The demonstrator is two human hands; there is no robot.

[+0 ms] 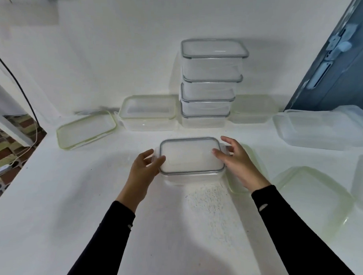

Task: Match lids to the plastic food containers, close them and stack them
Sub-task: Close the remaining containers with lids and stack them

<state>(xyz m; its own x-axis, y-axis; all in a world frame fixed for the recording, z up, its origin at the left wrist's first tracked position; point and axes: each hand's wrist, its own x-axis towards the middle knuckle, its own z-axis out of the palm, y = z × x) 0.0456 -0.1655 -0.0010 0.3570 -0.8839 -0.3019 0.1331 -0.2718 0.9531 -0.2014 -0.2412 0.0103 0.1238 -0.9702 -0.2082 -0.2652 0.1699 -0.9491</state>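
Note:
A clear container with a grey-rimmed lid point(191, 156) sits on the white table in front of me. My left hand point(143, 170) curls around its left end, thumb on the lid's edge. At its right end my right hand point(238, 163) rests fingers on the lid and the side flap. Against the back wall stands a stack of several closed grey-rimmed containers point(209, 82). Left of the stack is a green-rimmed container point(148, 112) with its lid on. A loose green-rimmed lid point(86, 129) lies further left.
A green-tinted lid point(314, 195) and another one partly under my right hand point(249, 160) lie at the right. Clear open containers point(253, 109) point(320, 130) stand at back right. The table's left edge drops to a tiled floor with cables point(17, 150). A blue door point(339, 66) is at right.

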